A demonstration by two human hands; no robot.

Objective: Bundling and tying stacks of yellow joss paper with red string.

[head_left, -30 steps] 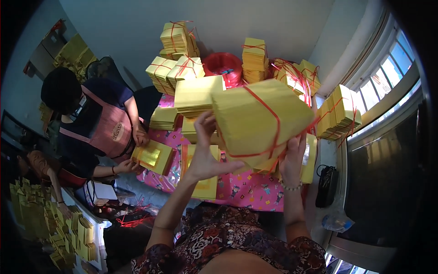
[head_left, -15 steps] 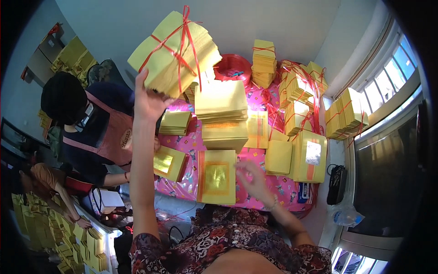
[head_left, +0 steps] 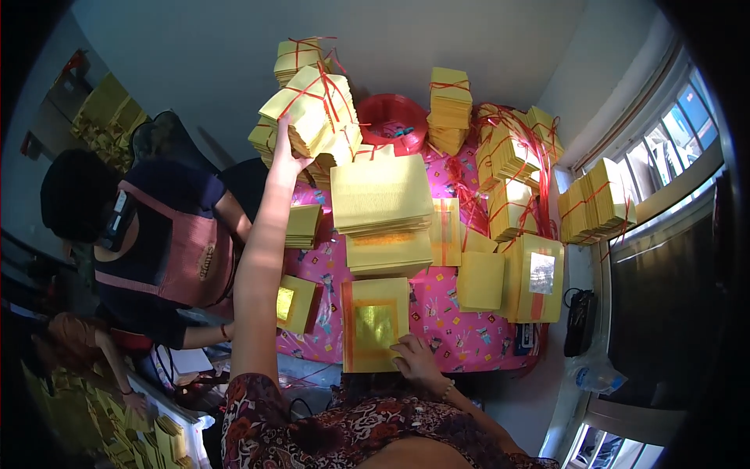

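My left arm reaches far across the table, and my left hand (head_left: 289, 159) grips a bundle of yellow paper sheets (head_left: 312, 105) bound crosswise with red plastic string. That bundle is held over other tied bundles at the back left. Close to my body lies a stack of yellow sheets (head_left: 358, 291) with an orange-bordered gold square. My right hand (head_left: 420, 366) has its slightly curled, parted fingertips at the right edge of this stack. Just beyond it stands a taller loose pile of yellow paper (head_left: 380, 191).
A red basin (head_left: 393, 125) stands at the back of the pink patterned tablecloth (head_left: 484, 340). Tied bundles (head_left: 512, 199) and loose red string crowd the right side, and another bundle (head_left: 598, 202) sits by the window. At the left, a co-worker in a pink apron (head_left: 191, 254) stands close by.
My left hand has lowered the tied bundle away from me toward the back-left bundles. My right hand has come down and nearer to the front stack's edge. The co-worker has shifted left.
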